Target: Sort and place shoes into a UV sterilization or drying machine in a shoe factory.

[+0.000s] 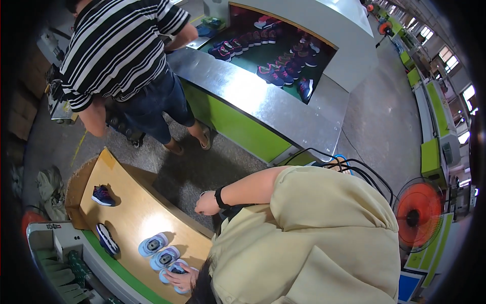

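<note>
Handling the near-left, rounded pale-blue shoe (pixel 173 267) needs light, even pressure: the left hand (pixel 181 278) drapes over it, grasp unclear; the right hand (pixel 206 203) curls, contents hidden.

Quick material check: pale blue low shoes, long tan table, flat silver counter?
Pale blue low shoes: probably textile uppers, matte and soft-looking; exact fibre unclear. Long tan table: likely wood or laminate, smooth, showing a bright glare patch. Flat silver counter: apparently bare metal, with broad bright reflections.
</note>
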{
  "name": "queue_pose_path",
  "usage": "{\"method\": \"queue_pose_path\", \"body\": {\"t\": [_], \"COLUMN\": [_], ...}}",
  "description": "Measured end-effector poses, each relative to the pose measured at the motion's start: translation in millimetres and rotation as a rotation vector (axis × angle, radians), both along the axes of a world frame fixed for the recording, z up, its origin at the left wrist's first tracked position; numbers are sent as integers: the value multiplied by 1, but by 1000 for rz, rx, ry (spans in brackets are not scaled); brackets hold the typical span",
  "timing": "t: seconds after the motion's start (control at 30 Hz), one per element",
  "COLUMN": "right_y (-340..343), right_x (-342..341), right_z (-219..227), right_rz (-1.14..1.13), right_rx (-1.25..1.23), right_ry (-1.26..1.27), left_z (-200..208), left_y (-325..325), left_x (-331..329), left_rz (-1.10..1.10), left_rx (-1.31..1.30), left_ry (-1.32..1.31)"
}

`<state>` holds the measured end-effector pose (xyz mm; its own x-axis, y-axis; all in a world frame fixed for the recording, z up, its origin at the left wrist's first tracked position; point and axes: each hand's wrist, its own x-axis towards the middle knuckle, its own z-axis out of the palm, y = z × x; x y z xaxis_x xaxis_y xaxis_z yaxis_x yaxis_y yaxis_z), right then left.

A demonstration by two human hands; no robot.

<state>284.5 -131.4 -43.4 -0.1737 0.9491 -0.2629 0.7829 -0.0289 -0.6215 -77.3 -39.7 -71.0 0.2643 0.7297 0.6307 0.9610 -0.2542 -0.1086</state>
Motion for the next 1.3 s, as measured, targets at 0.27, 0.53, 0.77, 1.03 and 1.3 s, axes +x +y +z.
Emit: {"method": "queue_pose_path", "body": {"t": [0.27,0.53,0.77,1.03,1.3], "right_y": [-51,-64,-43,53,145], "right_x": [20,29,24,2,-72], "right_z": [2,7,10,60,31], "right_rz": [-56,-137,-70,171,260], "right_rx": [-157,-184,-138,-11,173], "right_ry": [-106,-86,-91,109,326], "left_z": [-1,-8,14,54,72], "left_y": [2,5,-14,-39,-104], "left_x": [-6,-1,0,10,14], "left_rz": [2,-51,63,83,463], "left_rx": [-144,-18,-132,-312,-295], "left_ry": [-21,-69,-263,-701,-832]}}
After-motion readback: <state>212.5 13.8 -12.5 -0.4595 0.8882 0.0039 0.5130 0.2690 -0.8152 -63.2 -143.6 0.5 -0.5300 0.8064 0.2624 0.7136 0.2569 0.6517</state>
